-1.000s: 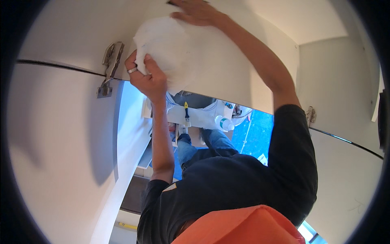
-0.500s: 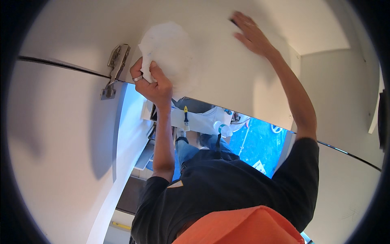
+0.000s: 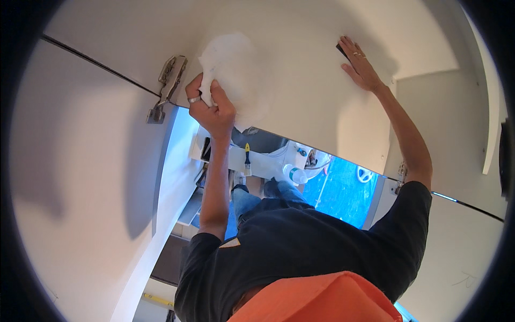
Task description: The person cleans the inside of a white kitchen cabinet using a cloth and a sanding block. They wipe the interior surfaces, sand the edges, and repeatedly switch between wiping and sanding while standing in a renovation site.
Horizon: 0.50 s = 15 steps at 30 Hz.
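Left hand: grip pinched on white cloth | right hand: flat over dark piece, white panel's far right; from here I can't tell its grip

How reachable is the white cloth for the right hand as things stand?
Likely yes: nothing visible stands between the right hand and the white cloth across the white panel. That hand partly covers a small dark item, though, and the left hand grips the cloth's lower left edge.
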### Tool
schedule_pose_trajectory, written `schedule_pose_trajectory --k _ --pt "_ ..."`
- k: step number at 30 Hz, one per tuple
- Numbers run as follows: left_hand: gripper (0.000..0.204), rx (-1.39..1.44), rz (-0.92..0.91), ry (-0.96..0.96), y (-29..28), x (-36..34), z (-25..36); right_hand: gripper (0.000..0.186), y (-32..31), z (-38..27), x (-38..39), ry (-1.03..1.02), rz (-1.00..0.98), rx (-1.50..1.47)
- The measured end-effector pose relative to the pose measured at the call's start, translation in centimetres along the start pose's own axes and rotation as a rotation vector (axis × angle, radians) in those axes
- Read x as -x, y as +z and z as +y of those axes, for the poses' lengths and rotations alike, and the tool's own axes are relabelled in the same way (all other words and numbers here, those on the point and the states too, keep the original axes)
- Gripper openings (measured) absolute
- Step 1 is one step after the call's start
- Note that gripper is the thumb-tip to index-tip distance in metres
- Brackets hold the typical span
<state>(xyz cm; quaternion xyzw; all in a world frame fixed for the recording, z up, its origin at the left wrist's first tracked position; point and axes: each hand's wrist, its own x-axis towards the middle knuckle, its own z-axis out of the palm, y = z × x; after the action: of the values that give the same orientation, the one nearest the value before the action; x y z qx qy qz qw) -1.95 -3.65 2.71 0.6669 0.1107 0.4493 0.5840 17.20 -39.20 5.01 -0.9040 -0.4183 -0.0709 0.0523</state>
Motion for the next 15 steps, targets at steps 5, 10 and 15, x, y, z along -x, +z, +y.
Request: schedule_pose_trajectory --k 5,10,15 --pt "0.019 -0.043 0.001 0.069 0.1 0.1 -0.1 0.061 3.0 -3.7 -11.5 -0.192 0.017 0.044" --pt "0.019 0.054 -0.048 -0.038 -0.2 -0.1 -0.5 0.062 3.6 -6.4 -17.8 -0.233 -0.051 -0.099" --pt "0.018 -0.010 -0.027 0.059 -0.5 -0.3 -0.3 0.058 0.8 0.2 -1.8 -0.071 -0.039 0.038"
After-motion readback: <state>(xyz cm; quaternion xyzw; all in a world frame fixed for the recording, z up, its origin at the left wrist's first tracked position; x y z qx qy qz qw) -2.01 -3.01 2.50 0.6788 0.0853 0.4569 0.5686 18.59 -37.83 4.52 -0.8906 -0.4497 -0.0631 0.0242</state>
